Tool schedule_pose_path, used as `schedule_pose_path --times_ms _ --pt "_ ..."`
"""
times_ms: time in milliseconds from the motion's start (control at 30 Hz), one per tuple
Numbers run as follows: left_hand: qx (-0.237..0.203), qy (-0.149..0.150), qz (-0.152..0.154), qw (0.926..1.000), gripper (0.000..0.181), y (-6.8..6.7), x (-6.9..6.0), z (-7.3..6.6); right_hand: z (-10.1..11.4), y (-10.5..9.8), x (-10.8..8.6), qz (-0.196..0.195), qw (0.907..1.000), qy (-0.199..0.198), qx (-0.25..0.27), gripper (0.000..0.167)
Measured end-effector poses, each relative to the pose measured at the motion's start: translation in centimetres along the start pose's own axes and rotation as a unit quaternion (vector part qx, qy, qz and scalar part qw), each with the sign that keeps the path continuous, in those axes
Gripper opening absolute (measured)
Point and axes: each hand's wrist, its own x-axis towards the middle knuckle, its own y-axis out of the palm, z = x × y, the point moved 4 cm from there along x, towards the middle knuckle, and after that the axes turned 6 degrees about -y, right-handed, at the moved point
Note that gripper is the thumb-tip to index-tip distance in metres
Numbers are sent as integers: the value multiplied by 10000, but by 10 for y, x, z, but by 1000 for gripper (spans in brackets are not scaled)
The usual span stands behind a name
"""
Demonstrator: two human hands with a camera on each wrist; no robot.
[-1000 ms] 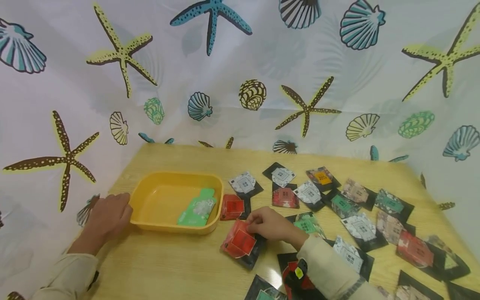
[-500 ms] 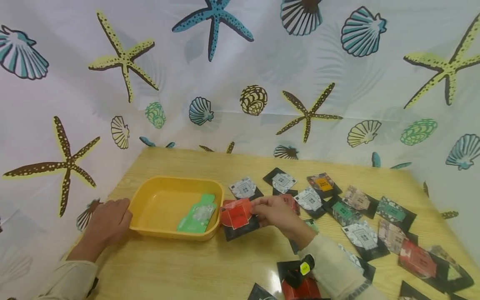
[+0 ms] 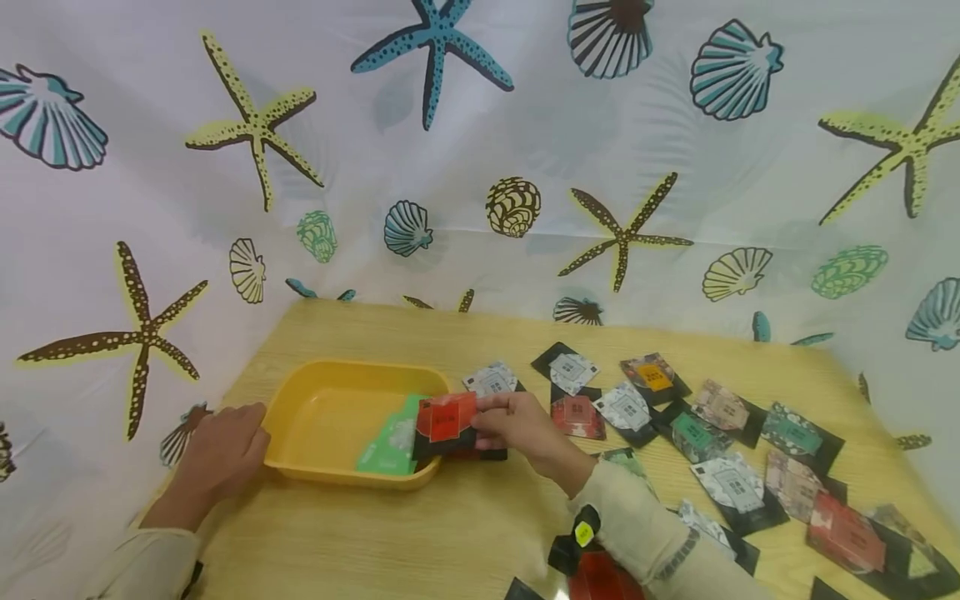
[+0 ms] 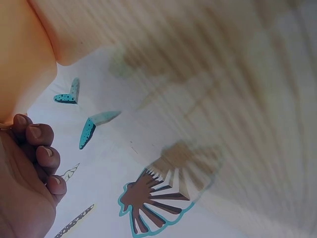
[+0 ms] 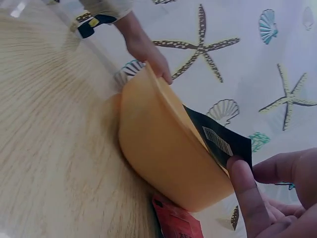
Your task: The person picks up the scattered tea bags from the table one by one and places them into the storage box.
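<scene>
In the head view, my right hand [image 3: 517,425] pinches a red and black packet [image 3: 445,417] by its right edge, over the right rim of a yellow plastic tub [image 3: 322,474]. The packet's dark back [image 5: 223,141] with a barcode faces the right wrist camera, thumb against it. A green packet [image 3: 390,446] lies inside the tub, partly hidden behind the held one. My left hand [image 3: 225,454] grips the tub's left rim; its curled fingers [image 4: 47,156] show beside the tub wall in the left wrist view.
Many packets lie spread over the right of the wooden table [image 3: 360,542], among them a white one [image 3: 495,379] and an orange-labelled one [image 3: 656,377]. Another red packet [image 5: 178,220] lies beside the tub's base. A shell-patterned curtain [image 3: 450,167] surrounds the table.
My right hand has lifted the red and black packet from the table and carried it left and up, over the tub's right rim. My left hand has stayed at the tub.
</scene>
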Motion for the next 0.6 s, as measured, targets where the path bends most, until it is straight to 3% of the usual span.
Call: schedule_pose_path --times_ms 100,267,600 --pt "42 -93 49 9999 20 0 -4 1 5 9 5 -30 9995 58 -298 32" --pt "40 -17 106 9999 20 -4 5 -3 15 25 12 -114 9981 50 -598 29" --pt "113 -186 208 9995 17 -1 -1 -1 16 62 20 258 9939 -45 -1070 45"
